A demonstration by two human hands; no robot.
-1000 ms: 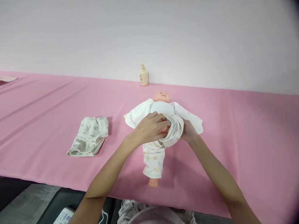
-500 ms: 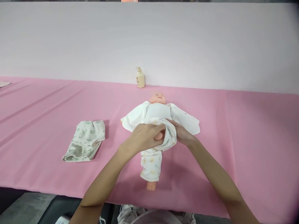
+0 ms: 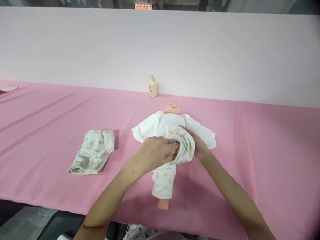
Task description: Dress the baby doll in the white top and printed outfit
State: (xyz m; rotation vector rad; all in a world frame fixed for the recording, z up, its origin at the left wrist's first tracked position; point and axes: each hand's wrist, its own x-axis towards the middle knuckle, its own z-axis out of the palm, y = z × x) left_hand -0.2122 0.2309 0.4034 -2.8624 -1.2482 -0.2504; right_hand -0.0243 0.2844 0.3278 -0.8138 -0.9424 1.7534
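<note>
A baby doll (image 3: 172, 109) lies on its back, wearing a white top (image 3: 173, 119) with its sleeves spread out. One of its legs is covered by white printed pants (image 3: 163, 183), with the bare foot (image 3: 163, 204) showing below the cuff. The other pant leg is bunched into a ring (image 3: 187, 149) around the doll's raised foot. My left hand (image 3: 155, 153) is closed on that foot, its fingers reaching into the ring's opening. On the ring's right side, my right hand (image 3: 199, 144) grips the bunched fabric; some of its fingers are hidden behind the cloth.
Folded white clothing with a green print (image 3: 96, 151) lies to the left on the pink table cover (image 3: 52, 130). A cream pump bottle (image 3: 153, 87) stands behind the doll, by the white wall (image 3: 162, 46). A pale cloth (image 3: 3, 89) rests at the far left edge.
The bunched pant leg has turned so its ringed opening shows more toward me. Both hands stay on it. The whole view has shifted slightly.
</note>
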